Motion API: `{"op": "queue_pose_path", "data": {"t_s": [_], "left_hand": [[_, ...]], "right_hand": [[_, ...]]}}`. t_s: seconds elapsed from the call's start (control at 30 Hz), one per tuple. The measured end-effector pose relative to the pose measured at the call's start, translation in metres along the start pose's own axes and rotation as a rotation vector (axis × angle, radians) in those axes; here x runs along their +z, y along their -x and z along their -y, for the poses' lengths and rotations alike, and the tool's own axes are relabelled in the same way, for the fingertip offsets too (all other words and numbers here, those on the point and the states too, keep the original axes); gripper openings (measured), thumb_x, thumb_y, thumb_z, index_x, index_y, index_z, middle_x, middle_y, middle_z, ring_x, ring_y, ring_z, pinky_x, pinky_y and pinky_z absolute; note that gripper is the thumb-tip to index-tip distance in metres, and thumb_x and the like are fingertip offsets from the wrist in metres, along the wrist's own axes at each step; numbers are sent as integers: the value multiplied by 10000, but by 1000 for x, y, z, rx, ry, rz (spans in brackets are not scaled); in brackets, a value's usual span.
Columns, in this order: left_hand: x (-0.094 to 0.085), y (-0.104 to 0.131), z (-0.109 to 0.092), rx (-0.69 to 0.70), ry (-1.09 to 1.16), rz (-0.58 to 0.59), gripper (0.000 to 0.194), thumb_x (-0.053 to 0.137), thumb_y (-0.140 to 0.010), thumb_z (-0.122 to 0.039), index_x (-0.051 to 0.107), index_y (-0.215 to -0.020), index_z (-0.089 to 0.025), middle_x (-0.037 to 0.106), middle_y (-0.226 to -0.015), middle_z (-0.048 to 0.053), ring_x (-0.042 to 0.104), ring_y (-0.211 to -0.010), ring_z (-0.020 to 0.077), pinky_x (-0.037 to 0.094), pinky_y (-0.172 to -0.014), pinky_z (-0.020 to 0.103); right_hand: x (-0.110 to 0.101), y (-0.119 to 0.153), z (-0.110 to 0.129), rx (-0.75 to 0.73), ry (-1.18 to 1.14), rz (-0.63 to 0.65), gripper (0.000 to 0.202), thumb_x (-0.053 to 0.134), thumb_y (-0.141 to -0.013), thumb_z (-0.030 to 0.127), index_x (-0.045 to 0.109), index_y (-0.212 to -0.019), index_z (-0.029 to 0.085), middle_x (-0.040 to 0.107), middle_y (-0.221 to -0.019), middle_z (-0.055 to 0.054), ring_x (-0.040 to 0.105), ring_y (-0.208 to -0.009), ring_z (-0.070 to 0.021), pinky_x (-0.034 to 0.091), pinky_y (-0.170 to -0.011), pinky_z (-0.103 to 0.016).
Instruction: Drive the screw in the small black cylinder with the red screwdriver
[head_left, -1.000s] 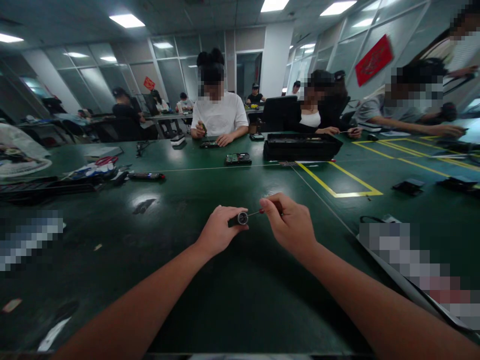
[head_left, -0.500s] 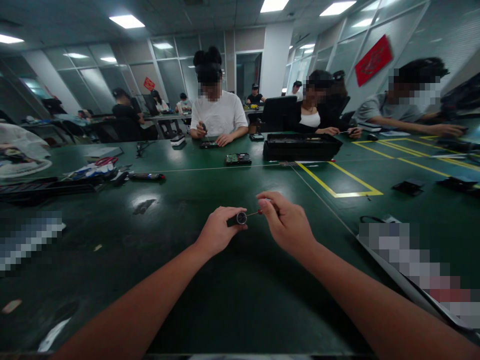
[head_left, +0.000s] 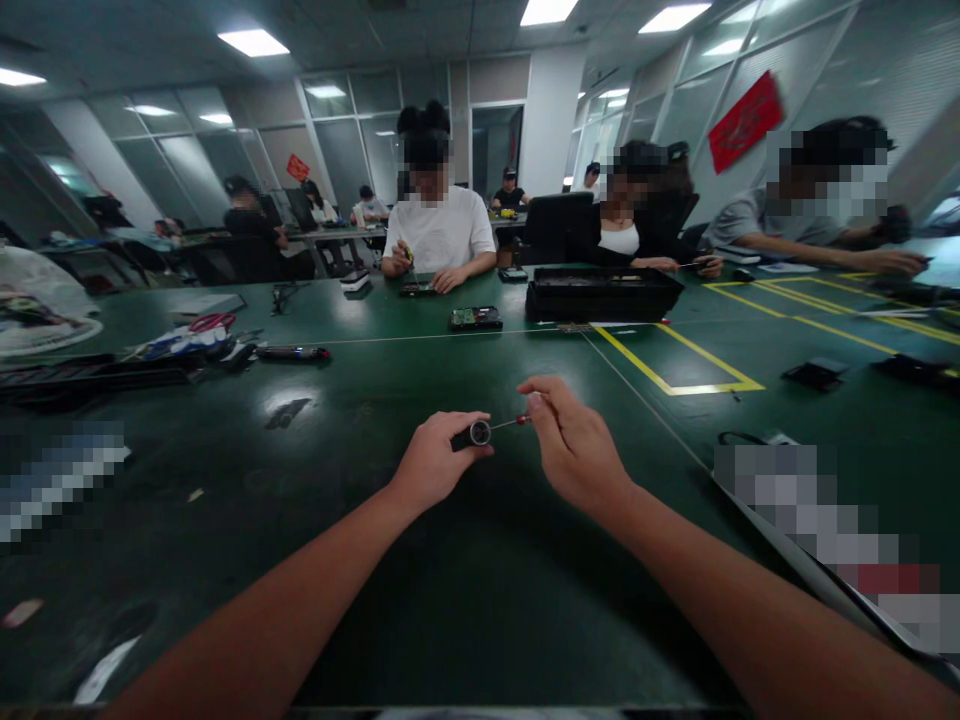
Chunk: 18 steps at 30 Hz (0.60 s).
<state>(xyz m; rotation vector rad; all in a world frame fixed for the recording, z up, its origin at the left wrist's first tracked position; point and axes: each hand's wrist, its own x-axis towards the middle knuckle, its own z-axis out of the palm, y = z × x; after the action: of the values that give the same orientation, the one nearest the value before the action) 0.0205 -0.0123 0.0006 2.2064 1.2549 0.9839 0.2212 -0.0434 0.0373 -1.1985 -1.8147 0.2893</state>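
My left hand (head_left: 439, 455) is closed around a small black cylinder (head_left: 479, 432), whose round end with a pale rim faces me. The kind of part is too small to make out. A screwdriver (head_left: 523, 420) with a thin metal shaft and a red collar is held in my right hand (head_left: 574, 435), its handle mostly hidden by the fingers. The shaft points left, and its tip reaches the right side of the cylinder. Both hands are above the green tabletop (head_left: 495, 590).
A circuit board (head_left: 476, 318) lies ahead, with a long black tray (head_left: 604, 294) to its right. At the left are a pen-like tool (head_left: 294, 353) and a pile of cables and gloves (head_left: 191, 338). Across the table a person in a white shirt (head_left: 439, 235) works with a tool.
My right hand has shifted slightly up and right with the screwdriver, showing more of its red collar. My left hand and the cylinder have moved a little left.
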Motion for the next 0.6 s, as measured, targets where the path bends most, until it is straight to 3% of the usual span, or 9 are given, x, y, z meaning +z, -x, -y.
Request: {"op": "queue_pose_path", "data": {"t_s": [0.1, 0.2, 0.3, 0.37, 0.5, 0.6], "left_hand": [[0, 0, 1, -13, 6, -15, 408, 794, -808, -238, 695, -1202, -276, 730, -1149, 22, 643, -1084, 236, 474, -958, 402], [-1, 1, 2, -8, 0, -15, 417, 789, -814, -243, 686, -1216, -278, 726, -1160, 22, 641, -1091, 235, 475, -966, 410], [-3, -1, 0, 61, -46, 2, 404, 770, -834, -250, 677, -1226, -274, 715, -1202, 24, 626, -1131, 237, 444, -1031, 453], [-5, -3, -1, 81, -95, -13, 386, 744, -856, -235, 672, -1233, -267, 706, -1228, 34, 614, -1159, 240, 404, -1083, 492], [-9, -6, 0, 27, -165, -20, 366, 725, -867, -213, 673, -1228, -253, 703, -1236, 52, 610, -1163, 254, 367, -1109, 549], [-9, -5, 3, 27, -162, 5, 366, 725, -870, -233, 669, -1231, -264, 694, -1256, 50, 600, -1185, 258, 324, -1135, 575]], "right_hand": [[2, 0, -2, 38, -88, -39, 214, 438, -997, 299, 524, -1176, 221, 663, -853, -35, 651, -761, -202, 468, -693, -347], [7, -3, -7, 121, -271, -84, 166, 549, -953, 360, 573, -1040, 220, 682, -876, -45, 665, -825, -212, 497, -754, -365], [11, -9, -16, 277, -499, -111, 260, 552, -946, 460, 615, -887, 215, 665, -798, -32, 642, -740, -190, 510, -720, -355], [12, -12, -23, 397, -634, -197, 321, 516, -947, 505, 601, -830, 219, 620, -732, -8, 597, -649, -170, 500, -653, -340], [12, -12, -29, 396, -590, -279, 274, 543, -950, 469, 603, -870, 214, 619, -754, -7, 592, -684, -165, 492, -666, -332], [11, -9, -23, 342, -526, -231, 257, 532, -967, 450, 620, -942, 210, 653, -804, -25, 622, -744, -179, 509, -714, -357]]}}
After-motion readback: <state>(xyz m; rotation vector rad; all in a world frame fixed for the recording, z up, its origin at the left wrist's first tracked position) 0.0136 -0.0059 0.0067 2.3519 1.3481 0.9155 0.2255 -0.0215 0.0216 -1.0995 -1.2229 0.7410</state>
